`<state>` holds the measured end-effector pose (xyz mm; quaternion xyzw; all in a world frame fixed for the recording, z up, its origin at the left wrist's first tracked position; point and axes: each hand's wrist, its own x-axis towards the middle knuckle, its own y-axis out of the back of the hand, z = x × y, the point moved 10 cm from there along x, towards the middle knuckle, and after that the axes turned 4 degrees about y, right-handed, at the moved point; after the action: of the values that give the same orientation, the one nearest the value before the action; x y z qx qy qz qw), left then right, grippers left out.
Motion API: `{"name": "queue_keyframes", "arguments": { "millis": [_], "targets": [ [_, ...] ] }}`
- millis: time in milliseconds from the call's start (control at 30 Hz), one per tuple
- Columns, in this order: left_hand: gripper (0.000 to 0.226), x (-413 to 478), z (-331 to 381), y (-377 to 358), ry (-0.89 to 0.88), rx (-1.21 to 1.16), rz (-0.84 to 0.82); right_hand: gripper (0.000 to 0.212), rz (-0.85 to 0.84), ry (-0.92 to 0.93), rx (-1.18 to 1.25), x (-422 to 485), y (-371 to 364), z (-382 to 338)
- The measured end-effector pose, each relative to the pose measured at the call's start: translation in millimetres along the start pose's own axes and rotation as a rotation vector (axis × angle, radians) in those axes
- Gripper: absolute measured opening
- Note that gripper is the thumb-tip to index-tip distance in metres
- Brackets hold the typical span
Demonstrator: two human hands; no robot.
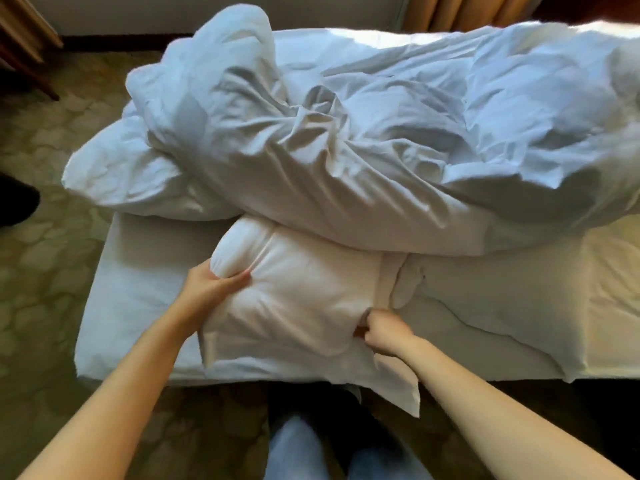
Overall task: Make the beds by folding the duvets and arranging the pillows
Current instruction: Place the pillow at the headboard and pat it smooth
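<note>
Legs: two, in blue denim, at the bottom centre of the frame.
Left grip: the hand's fingers and thumb are curled into the pillow's left end and squeeze a rounded bulge of stuffing.
Right grip: the hand is closed to a fist, bunching pillowcase cloth at the pillow's lower right edge.
Pillow: one, white, plump and softly creased, lying on the bed's near part at centre frame. Its far edge is tucked under the duvet, and a flat, empty flap of its case hangs over the bed's near edge.
Bed: one, covered in a smooth white sheet with a few long wrinkles at the right.
Duvet: one, white, puffy and heavily crumpled, heaped across the far part of the bed from upper left to right. Whether the rounded white shape at its left end is a second pillow cannot be told.
Carpet: olive, with a pale scalloped pattern, at left.
Curtain: tan, pleated, along the top edge.
</note>
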<state>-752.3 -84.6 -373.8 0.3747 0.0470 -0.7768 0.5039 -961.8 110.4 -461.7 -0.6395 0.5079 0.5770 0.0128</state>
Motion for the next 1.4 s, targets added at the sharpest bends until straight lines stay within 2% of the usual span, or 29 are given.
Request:
{"name": "queue_keyframes", "arguments": {
  "millis": [133,200,267,333,400,533,633,700,767,933,1133,1267,1400],
  "targets": [
    [0.039,-43.5,-53.1,74.6,0.123,0.327,0.079,0.026,-0.367,0.374,0.009,-43.4,-88.6,-70.4],
    [0.033,-45.6,-78.1,96.9,0.155,0.537,0.105,0.028,-0.421,0.448,0.035,-45.5,-103.5,-80.2],
    [0.030,-32.7,-97.4,116.3,0.180,0.769,0.211,0.029,-0.242,0.379,0.144,-25.1,-78.6,-68.5],
    [0.034,-13.7,-104.2,124.4,0.188,0.794,0.324,0.034,0.066,0.207,0.238,1.8,-34.8,-31.8],
    [0.043,12.6,-101.2,107.6,0.155,0.756,0.315,0.045,0.239,0.029,0.306,20.1,-10.6,6.6],
    [0.054,80.8,-83.8,38.2,0.055,0.735,0.152,0.065,0.275,-0.123,0.331,54.4,-12.9,41.3],
    [0.072,130.1,-64.9,-6.4,-0.040,0.680,0.060,0.085,0.347,-0.231,0.528,79.2,-23.1,57.9],
    [0.090,155.3,-57.9,-24.1,-0.092,0.595,-0.005,0.097,0.372,-0.201,0.696,98.7,-36.6,54.4],
    [0.104,169.9,-57.7,-30.8,-0.136,0.520,-0.044,0.101,0.431,-0.185,0.745,110.6,-44.7,47.4],
    [0.086,162.5,-62.8,-27.5,-0.168,0.612,0.060,0.096,0.624,-0.283,0.779,101.1,-41.8,44.3],
    [0.072,144.3,-38.0,-6.5,-0.185,0.632,-0.003,0.083,0.766,-0.377,0.773,59.8,-23.5,17.4],
    [0.065,125.0,-29.7,14.4,-0.191,0.661,-0.083,0.081,0.709,-0.422,0.729,22.8,-25.2,-4.7],
    [0.067,97.5,-42.1,47.1,-0.155,0.675,-0.150,0.080,0.644,-0.420,0.758,-20.5,-40.5,-32.4]
  ]
}}
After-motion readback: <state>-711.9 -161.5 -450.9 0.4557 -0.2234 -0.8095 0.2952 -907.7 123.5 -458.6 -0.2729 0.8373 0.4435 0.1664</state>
